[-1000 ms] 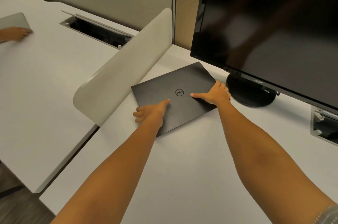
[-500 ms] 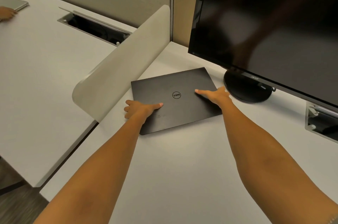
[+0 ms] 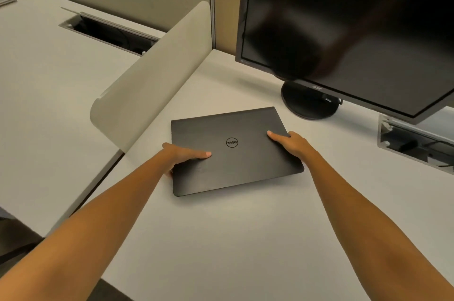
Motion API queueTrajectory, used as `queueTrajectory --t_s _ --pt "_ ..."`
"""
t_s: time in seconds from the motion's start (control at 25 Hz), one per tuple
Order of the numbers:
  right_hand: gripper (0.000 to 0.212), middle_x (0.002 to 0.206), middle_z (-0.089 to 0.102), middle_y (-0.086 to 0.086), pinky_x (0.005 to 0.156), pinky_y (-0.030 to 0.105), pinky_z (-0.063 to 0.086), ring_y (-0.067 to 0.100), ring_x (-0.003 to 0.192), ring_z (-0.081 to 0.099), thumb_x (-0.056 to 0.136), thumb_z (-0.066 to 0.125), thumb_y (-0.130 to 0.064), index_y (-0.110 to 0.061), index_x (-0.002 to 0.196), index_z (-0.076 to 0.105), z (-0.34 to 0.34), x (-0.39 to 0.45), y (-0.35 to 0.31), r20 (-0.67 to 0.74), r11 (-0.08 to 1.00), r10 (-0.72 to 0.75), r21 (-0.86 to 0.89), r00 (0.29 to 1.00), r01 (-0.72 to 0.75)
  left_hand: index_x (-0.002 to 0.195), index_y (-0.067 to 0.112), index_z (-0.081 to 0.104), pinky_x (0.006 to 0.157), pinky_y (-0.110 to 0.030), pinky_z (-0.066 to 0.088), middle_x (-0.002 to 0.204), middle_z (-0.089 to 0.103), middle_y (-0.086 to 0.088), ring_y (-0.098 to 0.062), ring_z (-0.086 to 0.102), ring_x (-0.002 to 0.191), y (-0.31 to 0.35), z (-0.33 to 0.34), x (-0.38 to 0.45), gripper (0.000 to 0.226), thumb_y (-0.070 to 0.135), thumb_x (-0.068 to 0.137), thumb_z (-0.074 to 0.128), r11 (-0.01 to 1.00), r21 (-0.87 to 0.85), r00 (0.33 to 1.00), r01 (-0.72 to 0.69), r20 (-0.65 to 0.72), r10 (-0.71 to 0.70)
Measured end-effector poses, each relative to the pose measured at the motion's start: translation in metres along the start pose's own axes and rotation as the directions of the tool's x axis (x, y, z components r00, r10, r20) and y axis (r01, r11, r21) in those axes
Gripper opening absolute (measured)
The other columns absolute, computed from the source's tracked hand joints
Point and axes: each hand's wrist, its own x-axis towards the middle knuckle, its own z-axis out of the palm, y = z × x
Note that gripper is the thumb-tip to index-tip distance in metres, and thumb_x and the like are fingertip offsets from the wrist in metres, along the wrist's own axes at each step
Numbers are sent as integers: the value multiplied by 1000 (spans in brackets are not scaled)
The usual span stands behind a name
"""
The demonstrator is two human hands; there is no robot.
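Note:
A closed black laptop (image 3: 235, 168) with a round logo lies flat on the white desk (image 3: 221, 239), slightly turned. My left hand (image 3: 183, 154) grips its left edge, thumb lying on the lid and fingers tucked under the side. My right hand (image 3: 291, 142) grips the right edge the same way, thumb on the lid pointing inward. The fingers below the edges are hidden.
A large dark monitor (image 3: 344, 25) on a round black stand (image 3: 308, 102) rises just behind the laptop. A curved beige divider (image 3: 147, 89) borders the desk at left. Open cable trays (image 3: 108, 32) (image 3: 415, 143) sit in the desktops. Cubicle panels close off the back.
Both hands have drawn the laptop toward me, away from the monitor stand, and turned it squarer to the desk edge. The person's hand at far left has left the view.

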Motion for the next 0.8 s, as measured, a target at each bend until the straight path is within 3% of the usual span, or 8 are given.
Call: queueTrajectory --t_s 0.2,0.4,0.6,0.68,0.8 --pt "89 131 63 7 94 42 50 29 108 61 72 63 -79 -18 137 55 -4 -51 57 -79 991 -28 131 996 38 141 9 42 91 -51 56 120 54 -7 -31 57 103 -16 26 -28 120 55 45 98 999 14 992 -42 120 40" --pt "84 130 63 7 101 47 50 31 110 61 72 64 -77 -19 132 59 -19 -87 111 -130 991 26 137 991 -8 143 6 38 77 -49 58 124 55 -10 -32 59 98 -23 63 -56 124 54 45 98 993 100 987 -57 155 41" --pt "85 131 61 11 103 52 48 35 114 59 75 59 -79 -14 130 59 -36 -124 166 -165 985 131 136 978 -109 143 12 41 85 -54 59 137 56 -10 -34 62 114 -33 99 -77 131 56 35 100 982 129 975 -135 194 109" --pt "77 127 62 11 95 48 50 32 110 60 79 60 -74 -13 124 59 -38 -140 186 -202 984 149 129 968 -124 142 16 44 86 -56 59 135 57 -7 -33 62 116 -35 111 -83 131 56 31 101 975 141 968 -170 211 138" --pt "66 115 62 8 71 36 45 26 97 59 79 65 -69 -14 112 51 -42 -161 207 -254 980 161 155 954 -124 140 18 46 84 -56 60 132 59 -5 -33 63 115 -33 128 -89 132 56 26 101 960 178 956 -218 237 174"
